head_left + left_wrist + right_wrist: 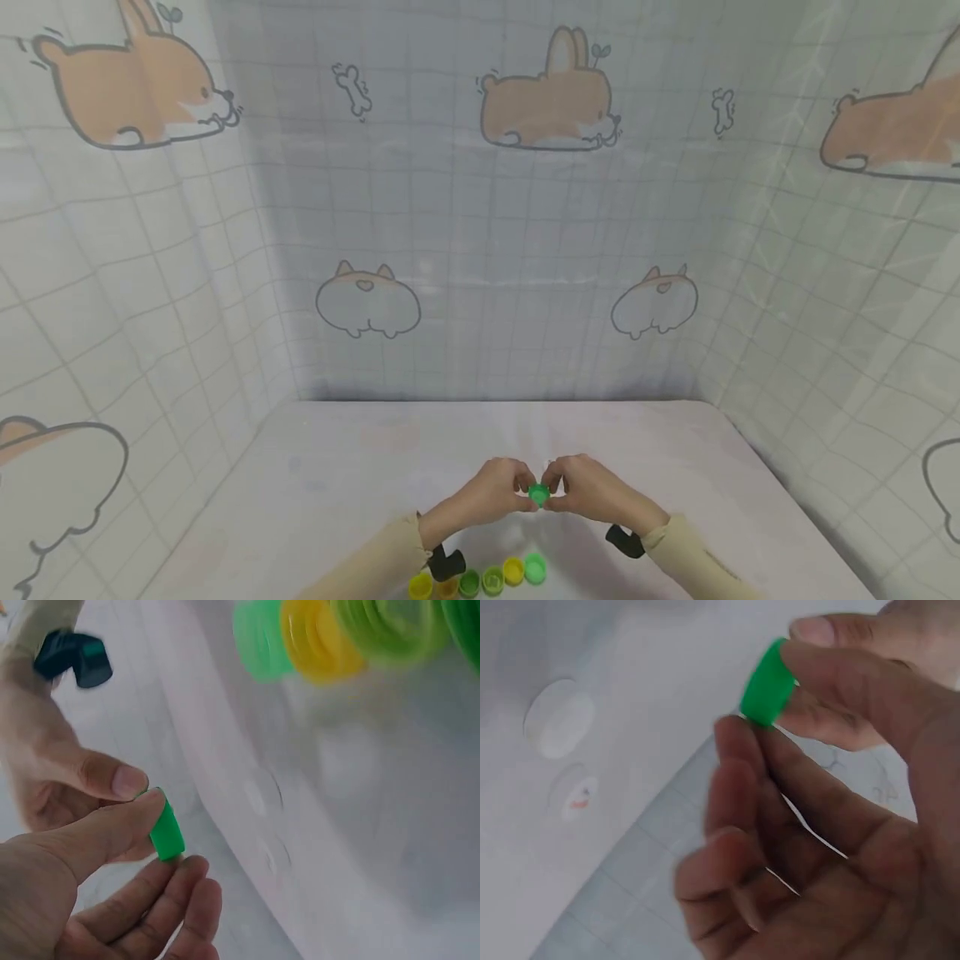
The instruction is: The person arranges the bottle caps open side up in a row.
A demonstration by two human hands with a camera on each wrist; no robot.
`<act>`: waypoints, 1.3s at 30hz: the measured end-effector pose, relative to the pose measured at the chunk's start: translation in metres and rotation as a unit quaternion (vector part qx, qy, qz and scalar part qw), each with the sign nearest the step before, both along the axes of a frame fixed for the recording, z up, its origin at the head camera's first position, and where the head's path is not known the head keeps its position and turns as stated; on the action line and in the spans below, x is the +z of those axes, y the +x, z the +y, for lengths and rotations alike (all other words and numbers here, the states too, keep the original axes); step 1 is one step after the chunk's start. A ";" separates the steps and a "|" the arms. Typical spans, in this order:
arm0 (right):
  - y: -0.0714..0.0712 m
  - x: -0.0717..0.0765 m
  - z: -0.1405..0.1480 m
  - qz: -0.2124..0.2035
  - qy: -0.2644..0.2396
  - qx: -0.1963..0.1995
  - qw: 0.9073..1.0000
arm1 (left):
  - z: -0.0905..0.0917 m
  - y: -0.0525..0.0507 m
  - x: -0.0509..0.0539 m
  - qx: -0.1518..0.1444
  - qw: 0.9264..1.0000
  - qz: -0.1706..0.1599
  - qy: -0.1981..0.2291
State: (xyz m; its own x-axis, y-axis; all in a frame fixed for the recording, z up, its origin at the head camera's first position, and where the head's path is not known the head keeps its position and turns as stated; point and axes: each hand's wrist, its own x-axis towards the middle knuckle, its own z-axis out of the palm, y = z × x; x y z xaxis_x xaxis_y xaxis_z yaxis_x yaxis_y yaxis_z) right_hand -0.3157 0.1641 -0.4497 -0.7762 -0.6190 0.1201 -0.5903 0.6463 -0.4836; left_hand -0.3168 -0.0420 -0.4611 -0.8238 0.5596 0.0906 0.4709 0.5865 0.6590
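Note:
Above the table, a small round green plastic cap (539, 494) is pinched between both hands. My left hand (495, 490) grips its left side with thumb and fingertips; my right hand (592, 490) does the same on the right. In the left wrist view the green cap (167, 831) appears edge-on between thumb and fingers. The right wrist view shows the band-like side of the cap (768, 686) under the right thumb, with the other right fingers loosely curled below.
A row of small round containers or caps lies near the table's front edge, among them a mint-green one (536, 568), a yellow one (513, 571) and a light green one (492, 581). A patterned curtain (487, 217) encloses the white table (360, 467). A pale disc (559, 718) shows on a surface.

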 end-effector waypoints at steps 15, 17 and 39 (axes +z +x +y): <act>0.035 -0.007 0.015 -0.055 0.099 0.003 0.994 | 0.035 0.037 -0.023 -0.021 0.992 0.050 -0.114; 0.038 -0.012 0.016 -0.058 0.095 0.003 0.994 | 0.038 0.039 -0.026 -0.025 0.990 0.054 -0.132; 0.046 -0.039 0.010 -0.096 0.063 0.014 0.993 | 0.044 0.040 -0.036 -0.063 0.971 0.044 -0.228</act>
State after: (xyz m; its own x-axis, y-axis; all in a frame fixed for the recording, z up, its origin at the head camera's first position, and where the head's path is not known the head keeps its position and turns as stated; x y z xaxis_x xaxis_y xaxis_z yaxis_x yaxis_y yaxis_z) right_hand -0.2699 0.1742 -0.4883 -0.7598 -0.6413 -0.1073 -0.5139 0.6934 -0.5050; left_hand -0.2771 0.0015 -0.4966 -0.7471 0.6532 -0.1230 0.5997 0.7422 0.2991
